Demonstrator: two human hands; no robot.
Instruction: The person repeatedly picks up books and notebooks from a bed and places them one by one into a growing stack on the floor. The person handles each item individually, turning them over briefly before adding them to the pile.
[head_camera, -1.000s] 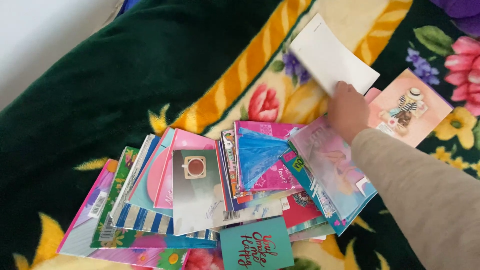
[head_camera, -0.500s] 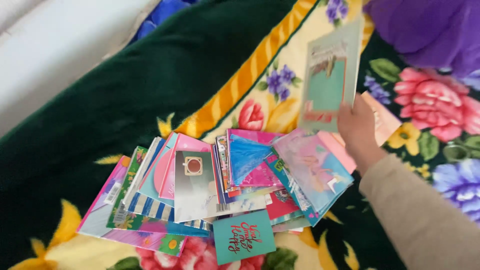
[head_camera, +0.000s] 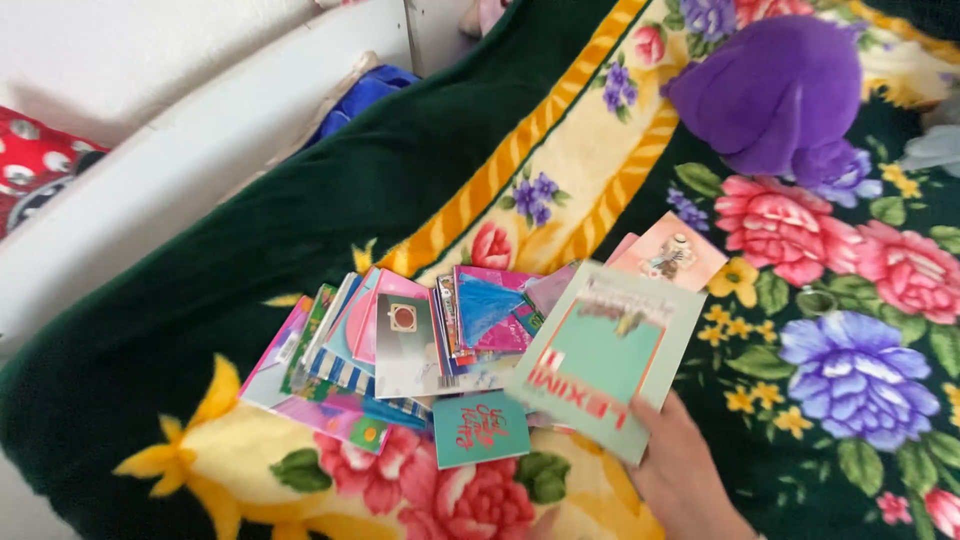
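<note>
So the right hand (head_camera: 680, 470) is down at the bottom edge of the view, gripping a pale green greeting card (head_camera: 605, 355) by its lower right corner, thumb on the front. The card is tilted and held above the right end of the fanned pile of cards (head_camera: 400, 350), hiding part of it. The card looks a bit blurred, so I can't make out the picture on it beyond a teal panel and red lettering. Left hand isn't in the shot at all.

The pile sits on a dark green floral blanket (head_camera: 250, 250), spread out left to right, with a small teal card (head_camera: 480, 430) poking out at its near edge, just left of the hand. A pink card with a little figure (head_camera: 670, 255) lies just past the held card's top corner.

Room-wise: right of the hand the blanket is open, only printed flowers there. A purple plush thing (head_camera: 775, 95) sits well apart at the top right. To the left, the blanket drops off along a white ledge (head_camera: 180, 170).
</note>
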